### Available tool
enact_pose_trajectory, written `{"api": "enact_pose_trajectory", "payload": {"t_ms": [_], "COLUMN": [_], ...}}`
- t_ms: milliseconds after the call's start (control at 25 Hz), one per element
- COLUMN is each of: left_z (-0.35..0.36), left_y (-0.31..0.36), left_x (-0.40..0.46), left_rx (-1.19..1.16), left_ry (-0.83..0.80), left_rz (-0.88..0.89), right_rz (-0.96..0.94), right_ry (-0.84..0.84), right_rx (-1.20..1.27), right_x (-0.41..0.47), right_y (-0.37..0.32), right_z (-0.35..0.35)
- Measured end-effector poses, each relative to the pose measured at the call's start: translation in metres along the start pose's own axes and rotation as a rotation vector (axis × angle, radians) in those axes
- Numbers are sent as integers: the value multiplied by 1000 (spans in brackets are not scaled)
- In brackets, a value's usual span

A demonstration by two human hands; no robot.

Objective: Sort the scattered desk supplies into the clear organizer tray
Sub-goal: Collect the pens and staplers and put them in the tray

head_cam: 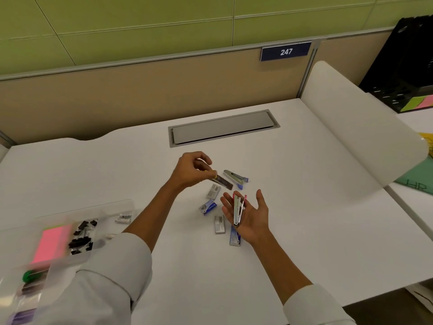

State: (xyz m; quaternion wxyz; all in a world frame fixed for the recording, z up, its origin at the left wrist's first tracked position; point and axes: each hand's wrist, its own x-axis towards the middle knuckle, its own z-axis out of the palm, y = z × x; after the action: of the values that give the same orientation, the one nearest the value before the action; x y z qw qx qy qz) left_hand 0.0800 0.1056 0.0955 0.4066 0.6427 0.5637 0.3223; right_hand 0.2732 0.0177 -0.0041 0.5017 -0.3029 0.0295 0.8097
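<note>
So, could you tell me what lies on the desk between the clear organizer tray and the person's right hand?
In the head view, the left forearm crosses that stretch; nearer the right hand lie small staple boxes, short of the organizer tray.

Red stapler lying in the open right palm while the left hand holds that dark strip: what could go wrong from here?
1. The red stapler lies loose on the open right hand, ungripped, so it may slide off onto the staple boxes below.
2. The left hand pinches the dark strip by one end only; it could slip or break.
3. The clear organizer tray sits far left, so the carry is long.
</note>
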Motion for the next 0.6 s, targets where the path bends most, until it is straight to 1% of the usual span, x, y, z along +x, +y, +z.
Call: {"api": "enact_pose_trajectory", "payload": {"t_ms": [120,160,200,320,400,480,520,560,600], "left_z": [18,28,38,65,76,80,83,85,89], "left_y": [9,9,6,-2,-6,-10,-13,-17,-21], "left_x": [9,12,14,21,27,37,44,51,57], "left_rx": [138,213,290,431,391,291,282,322,401], "left_ry": [-310,-375,-405,-370,-289,-125,-60,-36,-59], "left_rz": [-13,-30,-39,6,54,74,75,75,71], "right_rz": [8,20,33,25,-2,-16,-24,-33,-42], "right_ry": [-35,-41,-43,-24,4,24,35,45,54], "right_rx": [-5,-48,-106,-201,-149,-90,-82,-84,-92], "right_x": [4,5,5,6,5,4,4,4,4], "right_y": [-2,-1,0,1,-4,-13,-17,-21,-24], "right_z": [1,0,0,-3,-8,-14,-18,-21,-24]}}
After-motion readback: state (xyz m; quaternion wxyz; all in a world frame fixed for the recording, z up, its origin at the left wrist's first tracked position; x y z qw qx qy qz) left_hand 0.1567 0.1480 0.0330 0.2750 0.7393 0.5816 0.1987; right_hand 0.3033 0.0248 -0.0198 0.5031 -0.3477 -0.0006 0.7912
